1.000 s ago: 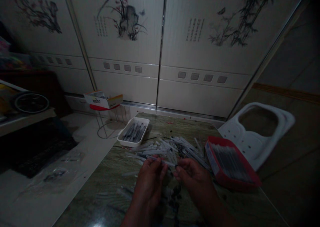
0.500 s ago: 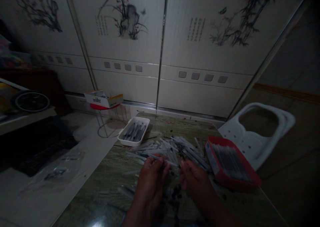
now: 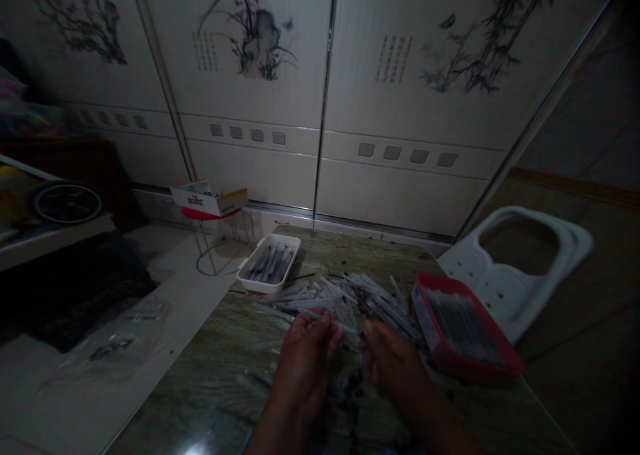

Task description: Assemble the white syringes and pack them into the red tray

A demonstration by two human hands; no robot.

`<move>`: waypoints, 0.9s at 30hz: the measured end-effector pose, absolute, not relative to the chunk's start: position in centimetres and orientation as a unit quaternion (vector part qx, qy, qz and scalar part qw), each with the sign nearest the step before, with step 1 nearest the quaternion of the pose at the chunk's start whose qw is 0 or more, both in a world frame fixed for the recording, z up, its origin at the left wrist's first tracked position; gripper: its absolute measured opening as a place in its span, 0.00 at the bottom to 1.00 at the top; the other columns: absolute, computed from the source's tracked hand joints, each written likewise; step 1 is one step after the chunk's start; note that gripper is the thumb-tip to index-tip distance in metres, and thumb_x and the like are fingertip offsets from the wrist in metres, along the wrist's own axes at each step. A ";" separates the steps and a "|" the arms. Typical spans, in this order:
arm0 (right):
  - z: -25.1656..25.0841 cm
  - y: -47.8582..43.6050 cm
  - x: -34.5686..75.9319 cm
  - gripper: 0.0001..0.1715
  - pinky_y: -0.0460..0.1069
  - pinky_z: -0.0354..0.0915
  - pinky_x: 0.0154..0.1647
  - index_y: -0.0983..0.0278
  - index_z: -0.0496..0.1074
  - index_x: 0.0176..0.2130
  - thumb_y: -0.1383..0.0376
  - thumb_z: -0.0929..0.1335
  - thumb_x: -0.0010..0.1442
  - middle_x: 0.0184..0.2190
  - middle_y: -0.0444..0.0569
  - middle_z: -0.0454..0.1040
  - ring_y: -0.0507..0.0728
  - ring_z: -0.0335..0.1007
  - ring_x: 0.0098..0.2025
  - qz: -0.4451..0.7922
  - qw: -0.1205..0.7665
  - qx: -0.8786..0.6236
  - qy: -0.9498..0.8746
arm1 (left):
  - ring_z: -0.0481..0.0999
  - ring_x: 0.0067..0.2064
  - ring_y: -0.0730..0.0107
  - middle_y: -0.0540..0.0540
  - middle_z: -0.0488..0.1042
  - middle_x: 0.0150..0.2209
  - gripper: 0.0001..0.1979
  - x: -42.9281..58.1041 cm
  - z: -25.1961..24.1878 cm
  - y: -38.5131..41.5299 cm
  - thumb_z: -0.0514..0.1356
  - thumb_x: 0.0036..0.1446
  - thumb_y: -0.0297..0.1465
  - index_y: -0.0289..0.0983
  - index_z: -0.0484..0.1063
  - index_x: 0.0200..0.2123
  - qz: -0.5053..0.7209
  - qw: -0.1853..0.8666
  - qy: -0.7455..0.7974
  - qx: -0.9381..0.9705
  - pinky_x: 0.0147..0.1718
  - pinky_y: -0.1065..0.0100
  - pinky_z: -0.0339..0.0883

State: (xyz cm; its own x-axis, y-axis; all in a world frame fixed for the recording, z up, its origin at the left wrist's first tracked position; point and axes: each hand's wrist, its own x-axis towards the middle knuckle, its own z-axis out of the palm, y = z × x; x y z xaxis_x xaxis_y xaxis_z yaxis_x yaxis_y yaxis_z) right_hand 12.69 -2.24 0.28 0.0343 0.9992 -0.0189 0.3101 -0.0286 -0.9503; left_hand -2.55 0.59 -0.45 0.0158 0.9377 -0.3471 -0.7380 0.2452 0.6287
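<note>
Between both hands, low over the table (image 3: 200, 375), a thin whitish pen barrel (image 3: 345, 327) lies roughly level. My left hand (image 3: 307, 348) is closed on its left part, thumb and fingers pinched together. At its right end, which looks dark, the fingers of my right hand (image 3: 387, 351) are closed too; whether they grip the barrel itself or a small dark cap is too dim to tell. Just beyond my hands spreads a loose heap of pale pen barrels (image 3: 310, 298), some with dark parts. Small dark pieces (image 3: 353, 385) lie below and between the hands.
A white tray (image 3: 263, 285) of pen parts stands at the table's back left. On the right is a red box (image 3: 435, 348) filled with slim pen parts. Behind it leans a white plastic chair (image 3: 530, 295). A carton (image 3: 203, 203) rests on a red stool (image 3: 200, 216).
Both hands hold nearly the same place and grip on the barrel. The whole view has shifted very slightly.
</note>
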 end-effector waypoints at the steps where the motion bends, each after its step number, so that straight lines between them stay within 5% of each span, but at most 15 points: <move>1: 0.4 -2.3 12.7 0.26 0.48 0.57 0.25 0.60 0.67 0.30 0.47 0.58 0.70 0.22 0.42 0.67 0.53 0.63 0.23 0.410 0.422 -0.585 -0.558 | 0.77 0.39 0.73 0.46 0.76 0.39 0.08 -2.6 -0.6 0.6 0.65 0.56 0.22 0.38 0.71 0.38 0.601 0.699 0.364 0.135 0.45 0.67 0.74; 5: 0.5 -2.2 12.7 0.17 0.48 0.61 0.30 0.60 0.69 0.36 0.50 0.65 0.67 0.28 0.43 0.71 0.55 0.67 0.30 0.380 0.433 -0.577 -0.579 | 0.77 0.39 0.73 0.47 0.76 0.39 0.08 -2.7 -1.1 0.8 0.66 0.55 0.23 0.37 0.71 0.36 0.612 0.691 0.360 0.136 0.47 0.66 0.74; 11: -0.1 -2.1 12.9 0.27 0.47 0.55 0.23 0.60 0.65 0.28 0.46 0.58 0.70 0.21 0.40 0.64 0.52 0.60 0.22 0.415 0.418 -0.581 -0.561 | 0.77 0.40 0.72 0.47 0.76 0.39 0.09 -2.7 -0.8 0.5 0.67 0.55 0.24 0.38 0.71 0.38 0.604 0.701 0.349 0.147 0.48 0.65 0.73; 17: 0.5 -2.1 13.0 0.19 0.48 0.60 0.29 0.60 0.68 0.35 0.48 0.64 0.67 0.28 0.43 0.69 0.55 0.65 0.30 0.381 0.416 -0.569 -0.598 | 0.77 0.40 0.73 0.46 0.76 0.39 0.09 -2.7 -0.4 0.5 0.66 0.55 0.22 0.37 0.71 0.37 0.610 0.696 0.352 0.139 0.46 0.67 0.73; 23: -0.3 -2.0 13.1 0.27 0.48 0.57 0.27 0.60 0.66 0.30 0.46 0.58 0.70 0.22 0.41 0.64 0.53 0.62 0.25 0.411 0.407 -0.573 -0.581 | 0.77 0.40 0.71 0.46 0.76 0.39 0.10 -2.6 -0.5 0.5 0.66 0.55 0.24 0.38 0.71 0.39 0.599 0.706 0.348 0.146 0.46 0.66 0.74; 27: 0.0 -2.2 13.1 0.23 0.48 0.59 0.30 0.60 0.67 0.32 0.47 0.61 0.69 0.26 0.42 0.67 0.54 0.64 0.29 0.380 0.418 -0.565 -0.601 | 0.77 0.39 0.72 0.47 0.76 0.38 0.09 -2.6 -0.7 0.6 0.66 0.55 0.24 0.38 0.71 0.38 0.611 0.696 0.348 0.145 0.47 0.66 0.73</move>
State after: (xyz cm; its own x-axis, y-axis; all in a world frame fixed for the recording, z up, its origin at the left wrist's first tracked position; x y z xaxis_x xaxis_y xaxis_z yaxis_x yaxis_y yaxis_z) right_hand 13.13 -2.18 -0.04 -0.0122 0.9972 0.0732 0.3617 0.0726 -0.9295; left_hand -2.59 0.63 -0.71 0.0108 0.9518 -0.3065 -0.7503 0.2104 0.6268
